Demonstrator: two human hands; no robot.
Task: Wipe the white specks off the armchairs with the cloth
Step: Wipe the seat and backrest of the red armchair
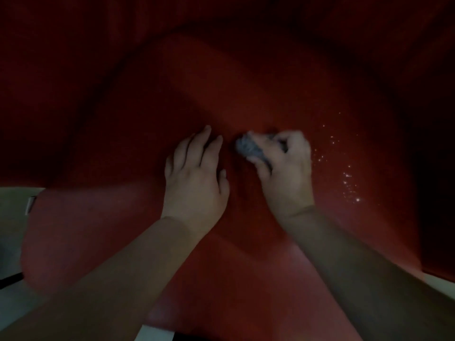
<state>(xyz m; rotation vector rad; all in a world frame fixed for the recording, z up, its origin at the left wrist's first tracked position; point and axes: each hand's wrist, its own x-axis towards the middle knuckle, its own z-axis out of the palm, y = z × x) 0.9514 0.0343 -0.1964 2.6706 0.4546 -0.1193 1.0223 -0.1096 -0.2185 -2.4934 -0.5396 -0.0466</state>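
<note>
The grey cloth (256, 148) is gripped bunched in the right hand (285, 168) for scrubbing toward the white specks (347, 175), while the red armchair (246, 94) seat is steadied by the flat, open left hand (197, 178).

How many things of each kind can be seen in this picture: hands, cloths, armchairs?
Hands: 2, the left hand flat on the seat and the right hand gripping the cloth
Cloths: 1, the grey cloth
Armchairs: 1, the red armchair, with white specks too small to count
Total: 4
</note>
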